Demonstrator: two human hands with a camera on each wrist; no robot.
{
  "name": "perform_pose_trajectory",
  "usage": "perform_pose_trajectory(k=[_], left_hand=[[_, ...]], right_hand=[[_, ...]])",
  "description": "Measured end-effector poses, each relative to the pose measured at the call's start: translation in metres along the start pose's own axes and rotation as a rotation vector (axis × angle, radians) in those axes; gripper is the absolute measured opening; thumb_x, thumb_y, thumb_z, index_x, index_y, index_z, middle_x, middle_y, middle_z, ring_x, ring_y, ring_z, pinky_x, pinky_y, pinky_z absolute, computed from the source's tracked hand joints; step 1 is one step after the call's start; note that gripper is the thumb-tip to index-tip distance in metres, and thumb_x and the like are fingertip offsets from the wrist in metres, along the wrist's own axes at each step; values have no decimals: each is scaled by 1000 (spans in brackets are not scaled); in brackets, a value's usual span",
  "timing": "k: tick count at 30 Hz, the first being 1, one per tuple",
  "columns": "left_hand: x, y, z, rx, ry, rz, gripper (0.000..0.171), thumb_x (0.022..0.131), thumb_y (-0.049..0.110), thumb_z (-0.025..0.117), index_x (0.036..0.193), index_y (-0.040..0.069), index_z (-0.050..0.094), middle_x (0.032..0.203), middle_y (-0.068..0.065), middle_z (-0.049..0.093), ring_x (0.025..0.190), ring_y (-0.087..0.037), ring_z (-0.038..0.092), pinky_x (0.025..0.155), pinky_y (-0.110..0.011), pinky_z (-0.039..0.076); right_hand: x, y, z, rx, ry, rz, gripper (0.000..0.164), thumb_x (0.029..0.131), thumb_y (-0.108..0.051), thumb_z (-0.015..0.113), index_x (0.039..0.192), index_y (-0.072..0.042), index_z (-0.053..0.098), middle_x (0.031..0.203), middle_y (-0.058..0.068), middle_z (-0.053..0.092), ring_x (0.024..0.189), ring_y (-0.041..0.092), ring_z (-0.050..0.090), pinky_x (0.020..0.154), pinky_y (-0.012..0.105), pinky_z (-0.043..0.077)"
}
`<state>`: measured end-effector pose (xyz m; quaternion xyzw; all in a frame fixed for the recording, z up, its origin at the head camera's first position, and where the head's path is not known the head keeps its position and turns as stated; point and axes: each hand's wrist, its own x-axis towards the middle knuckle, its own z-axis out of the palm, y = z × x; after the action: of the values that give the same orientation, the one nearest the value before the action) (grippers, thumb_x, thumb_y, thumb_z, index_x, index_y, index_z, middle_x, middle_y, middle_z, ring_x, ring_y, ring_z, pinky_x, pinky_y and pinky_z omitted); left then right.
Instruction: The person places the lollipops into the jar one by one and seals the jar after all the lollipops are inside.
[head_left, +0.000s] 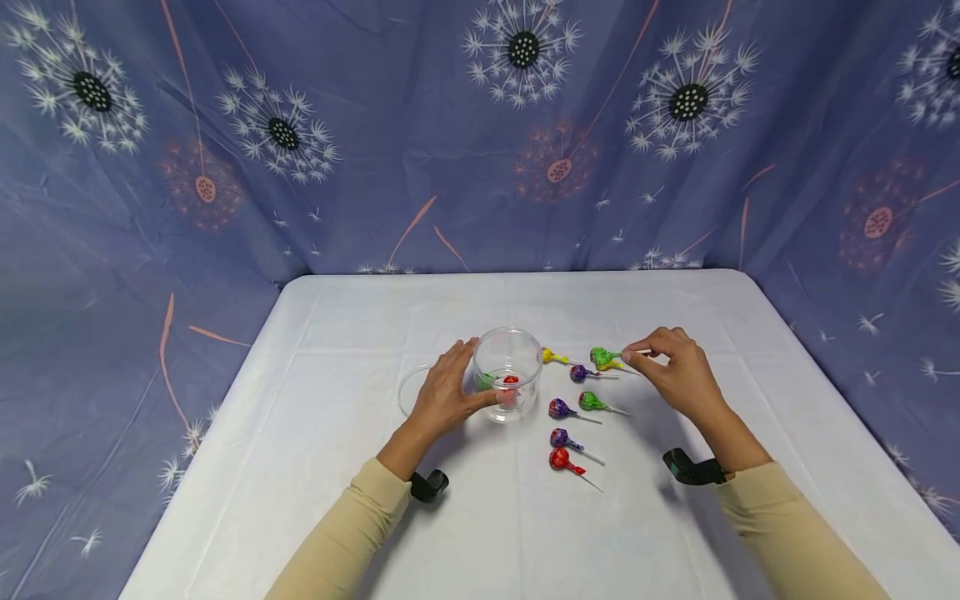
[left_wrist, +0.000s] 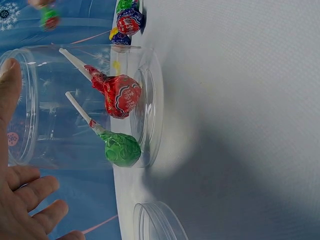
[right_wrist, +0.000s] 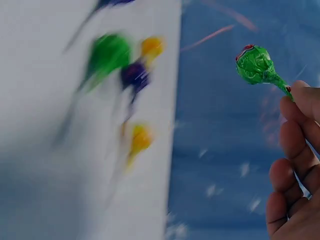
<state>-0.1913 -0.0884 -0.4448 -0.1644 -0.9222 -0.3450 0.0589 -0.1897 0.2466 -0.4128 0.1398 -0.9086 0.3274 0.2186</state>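
Observation:
My left hand [head_left: 447, 392] is at the left side of a clear plastic jar [head_left: 508, 343], thumb across its front and fingers round its side. The jar stands upright. Inside lean a red-wrapped lollipop [left_wrist: 122, 96] and a green-wrapped lollipop [left_wrist: 122, 149], sticks up. Farther right, my right hand [head_left: 678, 371] pinches the stick of another green lollipop [right_wrist: 255, 65] between thumb and fingertips. Its wrapped head points left toward the jar, above the lollipops lying on the table.
Right of the jar lie a yellow lollipop [head_left: 553, 356], a purple one [head_left: 561, 409], a green one [head_left: 592, 401], a red one [head_left: 561, 458] and several others. A clear round lid [left_wrist: 160, 222] lies left of the jar on the white-covered table [head_left: 360, 317]. A blue patterned curtain [head_left: 420, 150] hangs behind.

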Motion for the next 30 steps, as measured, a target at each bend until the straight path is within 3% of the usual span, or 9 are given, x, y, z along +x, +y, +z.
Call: perform_pose_trajectory(k=[7, 15, 21, 30], left_hand=[[0, -1, -2, 6, -2, 3, 95, 70, 52, 77, 146, 14, 35, 150, -9, 40, 143, -27, 31, 117, -47, 25], [0, -2, -2, -9, 0, 14, 93, 70, 50, 78, 146, 15, 37, 148, -9, 42, 142, -29, 32, 117, -48, 25], [0, -3, -1, -30, 18, 33, 91, 69, 46, 80, 144, 16, 39, 148, -9, 43, 141, -30, 34, 116, -50, 25], [0, -3, -2, -12, 12, 29, 95, 68, 51, 78, 145, 14, 37, 149, -7, 41, 141, -29, 33, 117, -49, 26]], right_hand=[[29, -49, 15, 102, -35, -66, 6, 83, -15, 72, 86, -11, 75, 74, 0, 59, 79, 11, 43, 69, 29, 32], [50, -78, 47, 127, -135, -101, 8, 84, -19, 72, 87, -12, 75, 77, 1, 59, 79, 17, 44, 75, 33, 29], [58, -91, 70, 51, -218, -120, 11, 84, -23, 71, 86, -13, 75, 78, 1, 61, 79, 22, 46, 75, 36, 27], [63, -100, 95, -155, -254, -186, 11, 82, -26, 72, 82, -15, 75, 79, 0, 65, 79, 19, 48, 74, 40, 34]])
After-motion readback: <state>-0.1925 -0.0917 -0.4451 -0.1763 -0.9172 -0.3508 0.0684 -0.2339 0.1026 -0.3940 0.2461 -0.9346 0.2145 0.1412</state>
